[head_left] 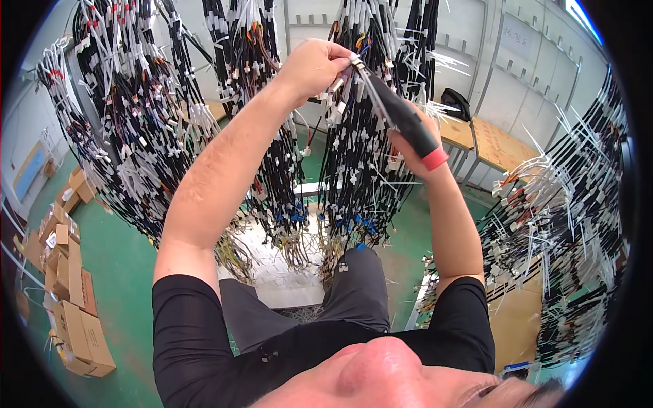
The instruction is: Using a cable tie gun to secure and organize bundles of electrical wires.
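Observation:
Long bundles of black cable with white connectors and ties hang before me. My left hand is raised at the upper part of the middle-right bundle, its thumb and fingers pinched on a small white piece, perhaps a cable tie head. Gripped in my right hand is a hand tool with a black grip, a red end and a narrow metal nose. The nose points up and left, meeting the white piece at my left fingertips. Its exact kind is unclear, and the tool partly covers my right fingers.
More cable bundles hang at the left and right. A pale platform lies below the middle bundles. Cardboard boxes line the left floor. Wooden tables stand at the back right, with a black bag there.

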`<action>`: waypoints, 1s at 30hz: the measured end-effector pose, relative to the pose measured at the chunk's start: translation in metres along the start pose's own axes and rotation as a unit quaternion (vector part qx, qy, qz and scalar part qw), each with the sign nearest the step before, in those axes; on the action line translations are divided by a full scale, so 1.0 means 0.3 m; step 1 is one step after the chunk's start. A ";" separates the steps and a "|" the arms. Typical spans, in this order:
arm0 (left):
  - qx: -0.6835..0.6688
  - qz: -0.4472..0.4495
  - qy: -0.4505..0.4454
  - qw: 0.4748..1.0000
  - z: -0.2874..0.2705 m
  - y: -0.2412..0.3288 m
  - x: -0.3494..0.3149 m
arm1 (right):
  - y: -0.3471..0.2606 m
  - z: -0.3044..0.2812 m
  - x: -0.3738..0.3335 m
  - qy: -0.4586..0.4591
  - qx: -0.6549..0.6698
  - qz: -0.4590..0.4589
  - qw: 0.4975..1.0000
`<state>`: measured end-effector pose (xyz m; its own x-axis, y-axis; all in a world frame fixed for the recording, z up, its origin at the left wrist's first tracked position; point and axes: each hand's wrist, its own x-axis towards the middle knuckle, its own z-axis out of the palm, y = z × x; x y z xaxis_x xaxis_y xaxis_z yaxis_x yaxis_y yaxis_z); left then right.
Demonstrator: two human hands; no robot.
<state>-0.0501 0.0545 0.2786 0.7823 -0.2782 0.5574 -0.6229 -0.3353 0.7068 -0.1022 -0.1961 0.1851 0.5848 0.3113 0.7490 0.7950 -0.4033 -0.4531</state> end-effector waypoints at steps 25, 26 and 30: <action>-0.145 -0.011 0.008 0.989 0.018 -0.043 -0.012 | -0.036 0.006 -0.018 0.124 -0.127 -0.094 0.980; -0.146 -0.010 0.007 0.989 0.025 -0.035 -0.014 | -0.026 0.004 -0.018 0.118 -0.135 -0.095 0.979; -0.162 -0.031 -0.012 0.986 0.032 -0.022 -0.017 | 0.011 0.006 -0.022 0.095 -0.128 -0.071 0.985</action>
<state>-0.0502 0.0495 0.2670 0.8158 -0.2886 0.5011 -0.5352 -0.0487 0.8433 -0.1033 -0.1980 0.1777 0.4100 0.2236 0.8842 0.7860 -0.5784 -0.2182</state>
